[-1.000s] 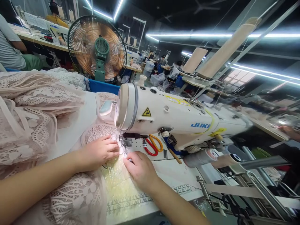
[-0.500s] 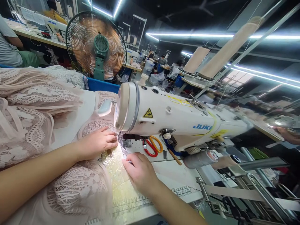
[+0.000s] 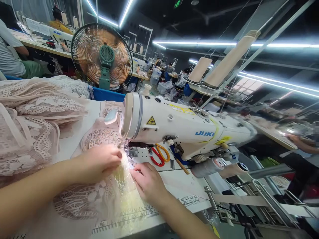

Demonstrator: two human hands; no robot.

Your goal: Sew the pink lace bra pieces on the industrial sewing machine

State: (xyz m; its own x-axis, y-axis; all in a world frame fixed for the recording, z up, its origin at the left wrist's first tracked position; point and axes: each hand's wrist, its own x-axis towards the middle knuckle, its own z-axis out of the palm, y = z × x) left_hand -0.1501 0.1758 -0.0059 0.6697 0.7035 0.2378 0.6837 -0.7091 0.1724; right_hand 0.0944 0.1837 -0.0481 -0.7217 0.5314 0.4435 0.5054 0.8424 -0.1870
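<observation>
A beige lace bra (image 3: 99, 132) lies under the white sewing machine head (image 3: 159, 116), its cups spread before and behind the needle area. Over the lace, just left of the presser foot, my left hand (image 3: 99, 162) is closed with fingertips pinched together at the fabric; it is slightly blurred. My right hand (image 3: 149, 182) rests on the bed in front of the needle. Between its thumb and forefinger is a slim metal tool (image 3: 131, 161), tweezers-like, pointing towards the presser foot. Part of the tool is hidden in the hand. Shiny clear film (image 3: 121, 182) covers the bed between my hands.
Scissors (image 3: 159, 155) with red and orange handles lie beneath the machine arm. Piled lace pieces (image 3: 32, 116) are at left. A large fan (image 3: 102, 56) stands behind. Thread cones (image 3: 219, 66) rise at right, above a metal tape-feeding frame (image 3: 259, 196). A printed ruler (image 3: 139, 214) edges the table.
My left hand has drawn back a little to the left and down from the needle, its fingers curling in. The near lace cup has shifted. My right hand stays almost in place.
</observation>
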